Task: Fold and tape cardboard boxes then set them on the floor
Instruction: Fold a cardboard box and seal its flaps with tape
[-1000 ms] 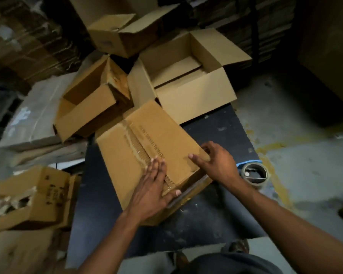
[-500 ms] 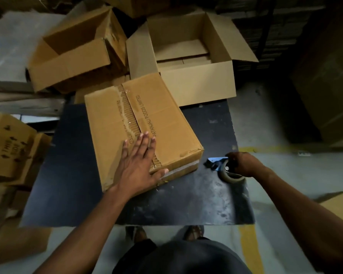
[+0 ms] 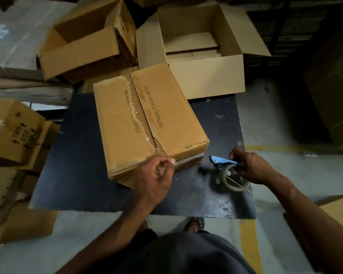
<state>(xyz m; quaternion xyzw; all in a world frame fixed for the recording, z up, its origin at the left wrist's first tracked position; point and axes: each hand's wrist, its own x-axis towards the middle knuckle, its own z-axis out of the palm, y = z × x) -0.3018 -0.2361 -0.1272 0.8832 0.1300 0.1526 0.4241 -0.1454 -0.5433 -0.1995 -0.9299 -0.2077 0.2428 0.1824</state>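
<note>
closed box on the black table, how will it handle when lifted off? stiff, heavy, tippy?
The closed cardboard box probably lifts light: the open boxes beside it show empty. Likely fairly stiff, since its flaps lie flat, though the torn centre seam may flex under pressure. Low and broad on the table, so tipping seems unlikely.

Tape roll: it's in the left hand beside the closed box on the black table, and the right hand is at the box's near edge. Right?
Not quite, the hands are swapped. In the head view the right hand grips the tape roll beside the closed box on the black table, while the left hand is at the box's near edge.
</note>
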